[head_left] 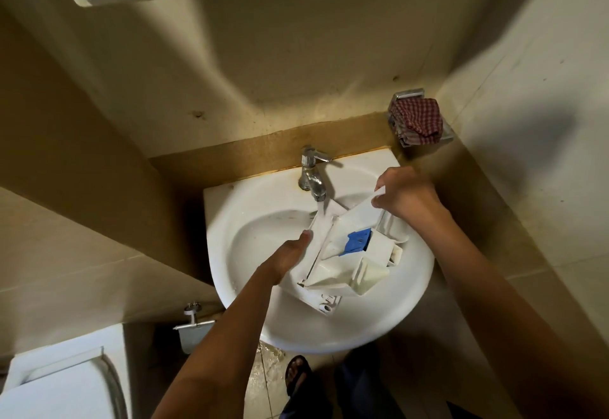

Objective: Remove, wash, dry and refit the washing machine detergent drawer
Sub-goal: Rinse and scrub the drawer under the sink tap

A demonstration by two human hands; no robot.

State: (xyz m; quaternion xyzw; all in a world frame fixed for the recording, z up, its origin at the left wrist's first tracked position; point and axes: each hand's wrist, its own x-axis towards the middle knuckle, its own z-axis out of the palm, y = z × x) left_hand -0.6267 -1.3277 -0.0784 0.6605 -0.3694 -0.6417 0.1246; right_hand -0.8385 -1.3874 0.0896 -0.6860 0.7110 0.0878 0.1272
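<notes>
Over sink [329, 336]: drawer [339, 272] in right hand [407, 194]

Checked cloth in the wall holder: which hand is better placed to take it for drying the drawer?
Right, probably. The right hand pinches the drawer at its far corner, close below the checked cloth; the left hand holds the drawer's opposite side, farther away.

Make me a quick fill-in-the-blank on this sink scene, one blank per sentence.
Water from the tap falls onto the ____ in the sink.
The insert inside it is ____.
The ____ hand grips its far corner.
The checked cloth sits on a wall rack to the sink's ____.
Missing words: drawer; blue; right; right.
</notes>
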